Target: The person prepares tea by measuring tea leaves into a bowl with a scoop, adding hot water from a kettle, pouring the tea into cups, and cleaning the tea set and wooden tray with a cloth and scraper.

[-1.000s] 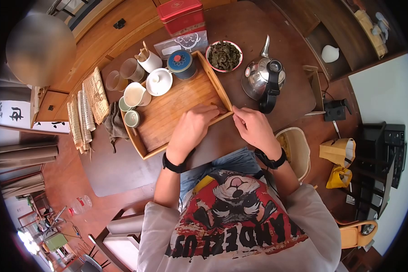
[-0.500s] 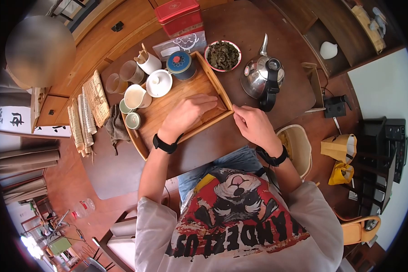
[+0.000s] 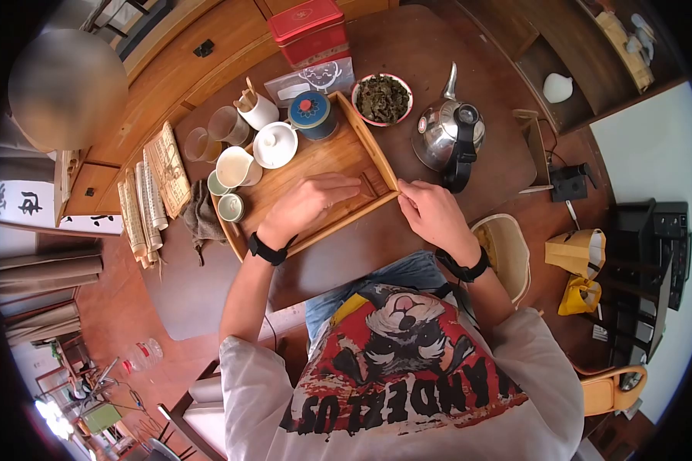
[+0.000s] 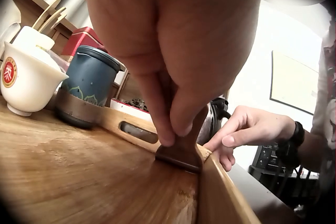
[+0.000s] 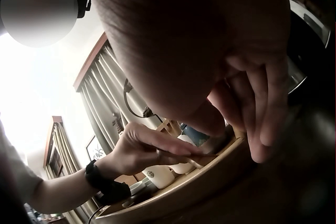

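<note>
My left hand (image 3: 307, 203) pinches a brown tool with a flared, flat end (image 4: 181, 153), fingers pointing down. The tool's wide edge meets the floor of the wooden tray (image 3: 327, 161), close to a corner. At that corner, my right hand (image 3: 434, 215) grips the tray's rim between thumb and fingers. Toward the tray's far left side stand a blue lidded pot (image 3: 312, 123), a white lidded bowl (image 3: 275, 146), a cream pitcher (image 3: 238, 165) and small green cups (image 3: 231, 206). Wet marks show on the tray floor in the left wrist view.
Right of the tray stands a steel kettle (image 3: 438, 138); beyond the tray is a bowl of dark leaves (image 3: 359, 112). A red tin (image 3: 307, 34) sits at the back. Glasses (image 3: 227, 125), a brown cloth (image 3: 200, 215) and rolled mats (image 3: 165, 169) lie to the left. A bin (image 3: 507, 238) stands beside the table.
My left hand has shifted left across the tray, its wrist moving farther from the right hand. The right hand stays at the tray corner.
</note>
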A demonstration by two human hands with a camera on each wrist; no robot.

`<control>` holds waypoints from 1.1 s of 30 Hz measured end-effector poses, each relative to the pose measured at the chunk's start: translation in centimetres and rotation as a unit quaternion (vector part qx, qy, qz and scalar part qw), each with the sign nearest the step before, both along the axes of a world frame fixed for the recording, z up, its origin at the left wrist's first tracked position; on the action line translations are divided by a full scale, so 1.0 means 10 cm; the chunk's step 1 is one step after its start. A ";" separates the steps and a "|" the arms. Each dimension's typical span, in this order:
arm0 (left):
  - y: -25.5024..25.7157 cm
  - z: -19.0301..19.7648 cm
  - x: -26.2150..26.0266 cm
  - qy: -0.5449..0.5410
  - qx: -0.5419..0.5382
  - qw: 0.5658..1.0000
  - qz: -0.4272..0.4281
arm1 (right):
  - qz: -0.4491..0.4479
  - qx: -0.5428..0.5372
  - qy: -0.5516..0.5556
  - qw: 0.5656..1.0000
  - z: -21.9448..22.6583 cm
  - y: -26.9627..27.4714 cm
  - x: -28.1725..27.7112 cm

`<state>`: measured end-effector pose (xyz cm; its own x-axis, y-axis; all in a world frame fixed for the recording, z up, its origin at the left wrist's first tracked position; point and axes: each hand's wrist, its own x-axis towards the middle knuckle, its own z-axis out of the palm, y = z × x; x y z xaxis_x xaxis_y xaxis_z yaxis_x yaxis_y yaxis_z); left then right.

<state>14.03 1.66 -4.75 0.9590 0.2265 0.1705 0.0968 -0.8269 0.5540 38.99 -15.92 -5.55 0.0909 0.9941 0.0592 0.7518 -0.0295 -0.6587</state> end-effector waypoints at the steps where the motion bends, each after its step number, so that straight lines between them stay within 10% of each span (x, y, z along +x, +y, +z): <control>1: 0.01 0.01 0.02 -0.009 0.000 1.000 0.011 | 0.000 0.001 0.000 1.000 0.00 0.01 0.00; 33: -0.59 0.13 0.20 0.054 0.121 0.979 0.155 | -0.013 -0.004 0.004 1.000 0.02 -0.03 -0.07</control>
<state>15.98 -4.21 -3.40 0.8664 0.4740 0.1572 0.4100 -0.8549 0.3180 38.34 -16.20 -5.39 0.1181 0.9917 0.0504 0.7453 -0.0550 -0.6644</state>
